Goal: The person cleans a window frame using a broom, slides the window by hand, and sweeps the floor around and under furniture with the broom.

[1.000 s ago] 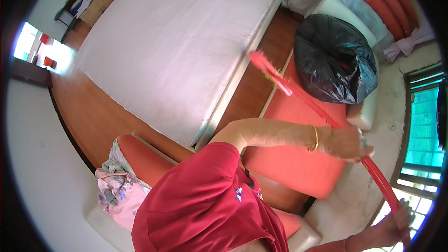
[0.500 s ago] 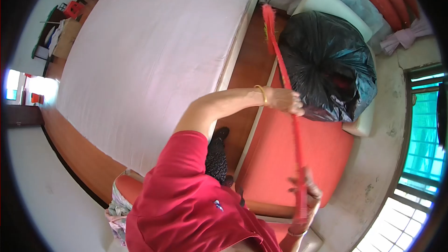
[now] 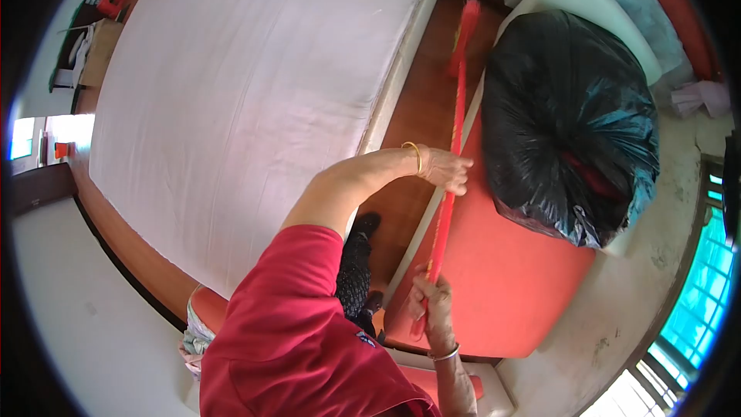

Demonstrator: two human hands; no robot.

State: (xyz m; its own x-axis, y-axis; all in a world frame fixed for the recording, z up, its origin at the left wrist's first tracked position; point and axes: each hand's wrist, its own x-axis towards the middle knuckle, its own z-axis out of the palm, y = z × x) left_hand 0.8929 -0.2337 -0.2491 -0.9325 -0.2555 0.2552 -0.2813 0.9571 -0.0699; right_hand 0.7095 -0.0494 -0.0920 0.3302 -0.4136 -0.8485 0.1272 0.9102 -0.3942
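The right hand (image 3: 434, 305) clasps the red pole (image 3: 441, 235) near its lower end; the left hand (image 3: 446, 170) clasps it farther along, nearer the fuzzy head (image 3: 468, 19). The pole's long axis runs outward past the left grip, a black bag (image 3: 540, 93) to that grip's right.

I can't read a single word, number or brand from where I stand. The small emblem (image 3: 365, 338) on the red shirt (image 3: 293, 332) is too tiny to make out. The yellowish streaks along the red stick (image 3: 441, 235) don't resolve into letters, and I find no legible print on the creased black bag (image 3: 556, 85). The odds and ends (image 3: 96, 46) at the far wall are too small to tell.
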